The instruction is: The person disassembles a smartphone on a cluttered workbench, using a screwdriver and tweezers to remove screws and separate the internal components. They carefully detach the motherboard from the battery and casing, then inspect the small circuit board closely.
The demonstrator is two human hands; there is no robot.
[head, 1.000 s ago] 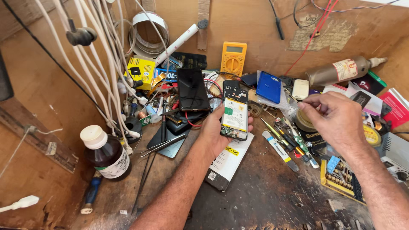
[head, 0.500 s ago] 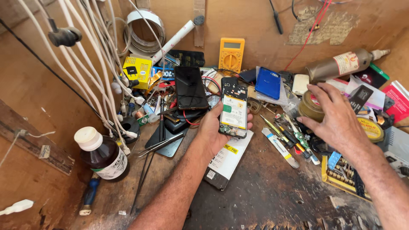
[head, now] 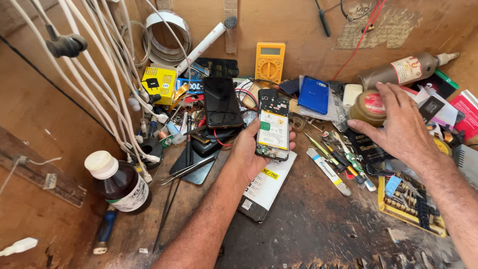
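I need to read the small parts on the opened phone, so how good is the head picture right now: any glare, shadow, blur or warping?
Head view: warm, even light; the opened phone in the left hand is sharp, with no glare on it. The black phone leaning behind shows a faint sheen. The right hand casts a soft shadow on the tools below it. White cables bow at the left edge, a wide-lens warp.

A cluttered phone-repair workshop is showing itself: a yellow multimeter (head: 270, 62), screwdrivers (head: 343, 162), opened phones and white cables (head: 107, 74) are crowding the scarred wooden bench (head: 318, 224).

Left hand (head: 247, 152) gripping opened phone (head: 273, 130), right hand (head: 398, 127) over round tin (head: 367, 107)
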